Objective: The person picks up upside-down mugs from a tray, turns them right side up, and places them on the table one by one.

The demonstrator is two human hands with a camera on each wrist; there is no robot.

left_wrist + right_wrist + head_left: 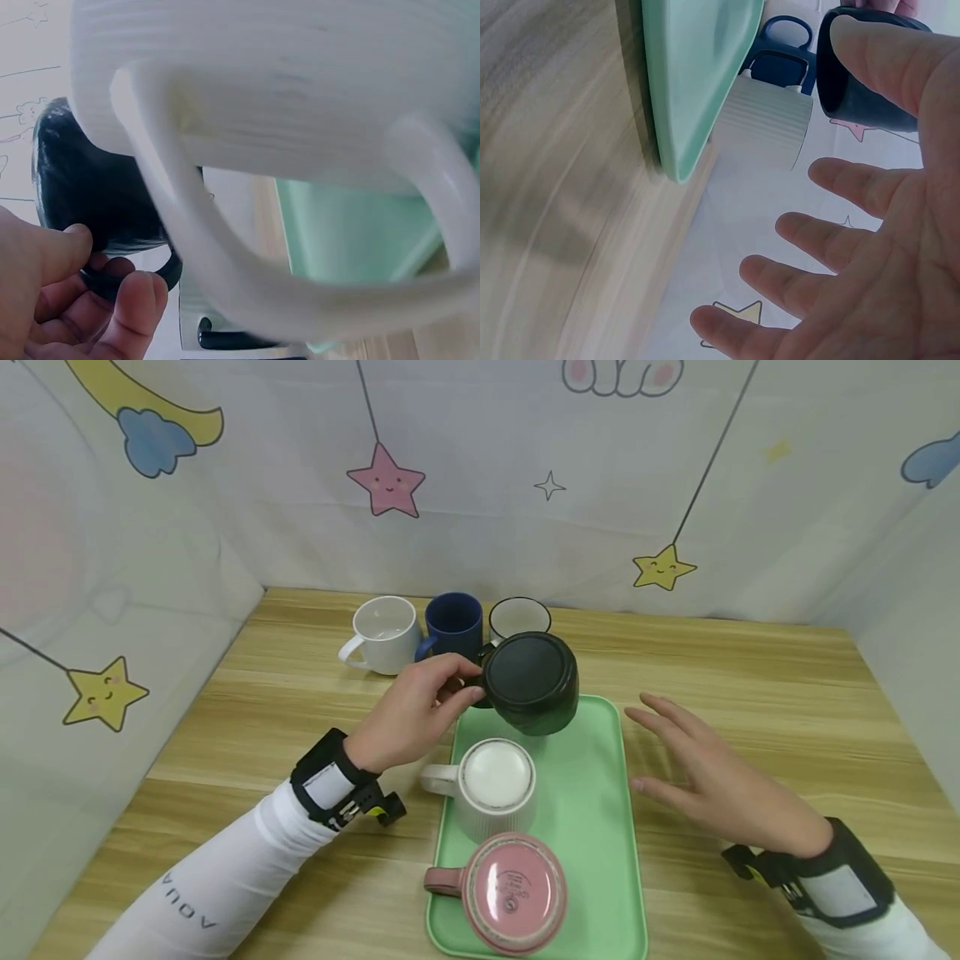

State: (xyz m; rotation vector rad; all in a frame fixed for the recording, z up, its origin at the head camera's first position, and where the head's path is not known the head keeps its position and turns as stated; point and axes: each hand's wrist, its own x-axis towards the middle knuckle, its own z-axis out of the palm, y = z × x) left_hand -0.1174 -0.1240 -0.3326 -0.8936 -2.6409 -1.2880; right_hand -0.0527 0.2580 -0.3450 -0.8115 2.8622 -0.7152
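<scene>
My left hand [408, 714] pinches the handle of a black mug [528, 681], which hangs bottom up over the far end of a green tray [588, 810]. In the left wrist view, thumb and fingers close round that dark handle. Below it on the tray stands a white ribbed mug [497, 777], upside down, its handle to the left. Nearest me a pink mug [513, 893] also lies bottom up, handle leftward. My right hand [712, 777] hovers beside the tray's right edge, fingers spread and holding nothing; its thumb overlaps the black mug in the right wrist view.
Along the back of the wooden table [750, 693] stand three upright mugs: a white one [390, 639], a dark blue one [455, 622] and a white one with a dark rim [519, 617]. Behind them hangs a cloth backdrop [480, 543] printed with stars.
</scene>
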